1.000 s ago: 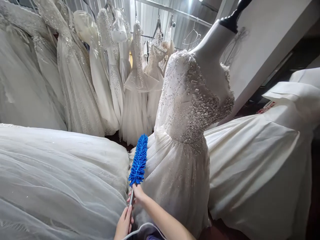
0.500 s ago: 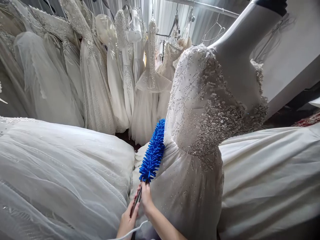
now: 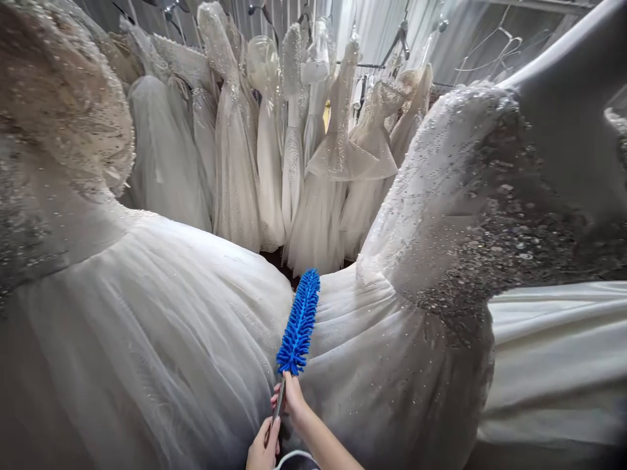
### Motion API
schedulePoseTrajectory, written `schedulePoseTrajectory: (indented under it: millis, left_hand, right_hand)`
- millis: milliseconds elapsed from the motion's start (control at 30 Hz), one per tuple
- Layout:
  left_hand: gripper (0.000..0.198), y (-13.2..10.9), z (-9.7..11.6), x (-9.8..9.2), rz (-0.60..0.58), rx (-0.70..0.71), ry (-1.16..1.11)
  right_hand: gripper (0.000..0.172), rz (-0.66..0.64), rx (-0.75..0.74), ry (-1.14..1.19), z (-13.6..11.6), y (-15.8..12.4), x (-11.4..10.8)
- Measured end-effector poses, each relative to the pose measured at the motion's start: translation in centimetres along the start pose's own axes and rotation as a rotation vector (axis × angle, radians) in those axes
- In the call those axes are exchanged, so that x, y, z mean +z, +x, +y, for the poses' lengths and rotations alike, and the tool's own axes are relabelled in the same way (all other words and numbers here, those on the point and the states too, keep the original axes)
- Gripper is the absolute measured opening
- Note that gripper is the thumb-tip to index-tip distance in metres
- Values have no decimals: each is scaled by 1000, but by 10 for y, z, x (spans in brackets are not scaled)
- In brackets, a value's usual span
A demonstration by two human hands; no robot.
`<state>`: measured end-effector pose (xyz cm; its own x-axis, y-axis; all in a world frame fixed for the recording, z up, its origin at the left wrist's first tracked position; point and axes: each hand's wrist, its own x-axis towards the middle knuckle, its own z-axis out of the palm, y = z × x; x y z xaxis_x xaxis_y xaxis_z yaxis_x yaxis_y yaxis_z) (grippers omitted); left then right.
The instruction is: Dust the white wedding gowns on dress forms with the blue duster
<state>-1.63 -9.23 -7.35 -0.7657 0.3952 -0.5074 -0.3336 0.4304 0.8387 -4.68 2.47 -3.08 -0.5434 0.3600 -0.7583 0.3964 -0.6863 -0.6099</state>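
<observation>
I hold a blue fluffy duster [image 3: 299,322] by its thin metal handle. My right hand [image 3: 292,397] grips the handle just under the blue head. My left hand [image 3: 263,448] grips it lower down, at the bottom edge of the view. The duster head points up and lies in the gap between two white gowns, against the skirt of a beaded wedding dress [image 3: 441,261] on a white mannequin [image 3: 568,104] to my right. A second gown with a full tulle skirt [image 3: 137,326] fills the left.
A rack of several white wedding dresses [image 3: 294,143] hangs at the back on a metal rail with empty hangers [image 3: 490,55]. A plain satin skirt [image 3: 558,352] spreads at the far right. Dark floor shows in the narrow gap ahead.
My view has moved closer and to the left, so the beaded mannequin dress fills the right and another beaded bodice appeared at left. The duster dropped from the waist to the skirt.
</observation>
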Motion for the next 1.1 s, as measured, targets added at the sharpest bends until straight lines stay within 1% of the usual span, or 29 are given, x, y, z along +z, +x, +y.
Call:
schedulePoseTrajectory:
  millis: [33,100,167,233,267,333,400,433,467,500,567,600,667,700,767,867,933,967,1033,1100]
  left_hand:
    - [70,1,3,-13,34,14,8]
    - [75,4,13,-44,124,34,13]
    - [78,7,28,-80,231,55,9]
    - [73,8,44,-119,318,99,-6]
    - [69,8,51,-139,351,131,-21]
    - [61,7,61,-181,396,175,-64]
    - [59,6,63,-221,426,176,-84]
    - [60,6,61,-240,439,175,-67]
    - [61,6,58,-258,440,175,-34]
    - [63,6,53,-273,430,176,9]
    - [65,8,41,-296,392,170,89]
    - [65,9,35,-302,361,160,105]
    - [62,10,26,-307,294,142,116]
    - [58,10,23,-307,262,151,119]
    - [52,8,22,-303,228,184,138]
    - [49,2,30,-297,278,263,133]
    - [49,-2,37,-296,323,315,90]
    - [49,-3,40,-295,335,325,63]
    - [53,-5,41,-296,350,295,28]
    - [58,-5,35,-299,349,246,37]
  right_hand:
    - [23,-6,-26,-5,0,-2,14]
    - [17,-38,-91,-13,-4,-8,48]
    - [12,-111,-162,-28,-11,-16,90]
    - [12,-217,-234,-47,-20,-28,138]
    - [16,-293,-283,-68,-23,-35,163]
    - [30,-479,-380,-143,-25,-45,210]
    - [47,-631,-421,-221,-19,-49,250]
    - [53,-666,-418,-244,-12,-49,266]
    - [58,-668,-406,-247,-3,-46,279]
    - [61,-647,-396,-233,7,-42,288]
    - [63,-572,-371,-186,28,-33,296]
    - [63,-534,-345,-172,37,-29,296]
    - [63,-460,-284,-158,50,-25,290]
    - [62,-432,-267,-159,53,-25,286]
    - [62,-406,-285,-164,52,-32,279]
    - [57,-432,-420,-195,40,-53,279]
    - [51,-478,-516,-236,31,-66,286]
    - [49,-499,-539,-260,28,-69,290]
    - [50,-527,-524,-303,27,-71,298]
    - [58,-515,-471,-310,34,-64,301]
